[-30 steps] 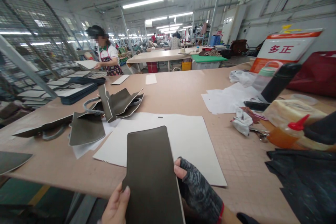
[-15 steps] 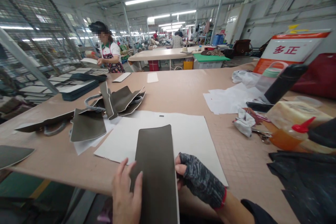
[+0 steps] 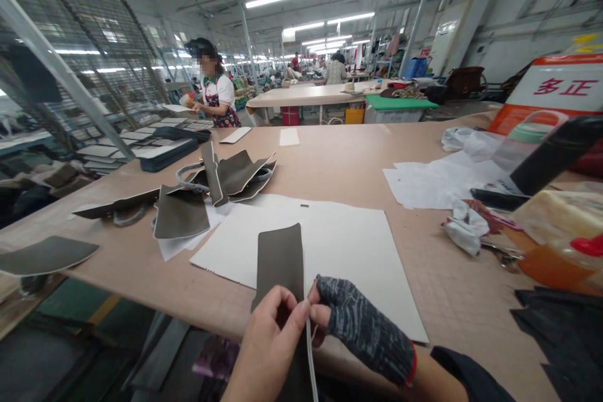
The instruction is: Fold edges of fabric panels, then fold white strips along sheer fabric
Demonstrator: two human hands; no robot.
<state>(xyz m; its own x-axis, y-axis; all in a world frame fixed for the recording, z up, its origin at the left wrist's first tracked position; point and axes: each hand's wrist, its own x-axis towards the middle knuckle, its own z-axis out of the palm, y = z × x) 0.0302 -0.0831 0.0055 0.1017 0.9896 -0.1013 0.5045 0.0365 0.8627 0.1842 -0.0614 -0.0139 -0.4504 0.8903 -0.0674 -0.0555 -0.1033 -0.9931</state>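
A long dark olive leather panel (image 3: 280, 260) with a pale edge stands nearly edge-on over a large white sheet (image 3: 330, 245). My left hand (image 3: 271, 345), bare, pinches its right edge near the bottom. My right hand (image 3: 358, 326), in a grey patterned fingerless glove, grips the same edge with thumb and fingertips, touching the left hand.
Cut dark leather pieces and handles (image 3: 221, 179) lie at the left of the tan table (image 3: 339, 151), a loose piece (image 3: 44, 254) at the near left edge. Papers, a rag (image 3: 466, 226), bottles and black sheets (image 3: 560, 333) crowd the right. A person (image 3: 217, 94) works at the far end by stacked panels.
The panel has turned from lying flat toward me to nearly edge-on. My left hand moved from its face to its right edge, meeting the right hand. The view shifted left.
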